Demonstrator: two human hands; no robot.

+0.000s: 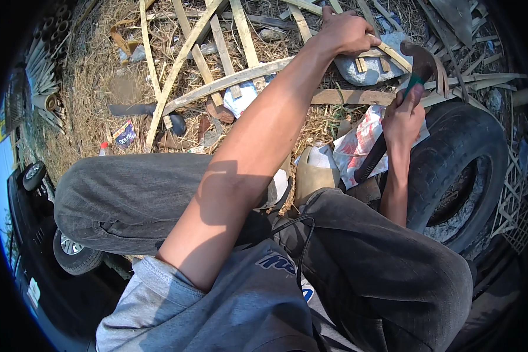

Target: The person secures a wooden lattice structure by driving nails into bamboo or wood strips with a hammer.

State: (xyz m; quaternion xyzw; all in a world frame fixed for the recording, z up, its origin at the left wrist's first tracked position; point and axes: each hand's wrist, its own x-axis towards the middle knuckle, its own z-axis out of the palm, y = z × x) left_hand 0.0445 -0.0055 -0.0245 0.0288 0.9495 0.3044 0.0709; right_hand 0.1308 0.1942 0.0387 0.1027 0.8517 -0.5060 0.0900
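Head view: bamboo strip (395, 57) lies over the stone (358, 73), left hand (347, 33) closed on it; likely light, springy, splintery, best held well back from the blade (421, 61). Right hand (403, 120) grips the hooked knife's dark handle (372, 159), probably blade-heavy. Printed lettering shows on packet (125, 135), white bag (358, 141), shirt (229, 305).

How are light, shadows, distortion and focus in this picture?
Head view: hard sunlight, crisp shadow on the left arm; head view: black fisheye rim, car at left tipped and curved; head view: left hand and right hand fairly sharp, hazy patch over straw.
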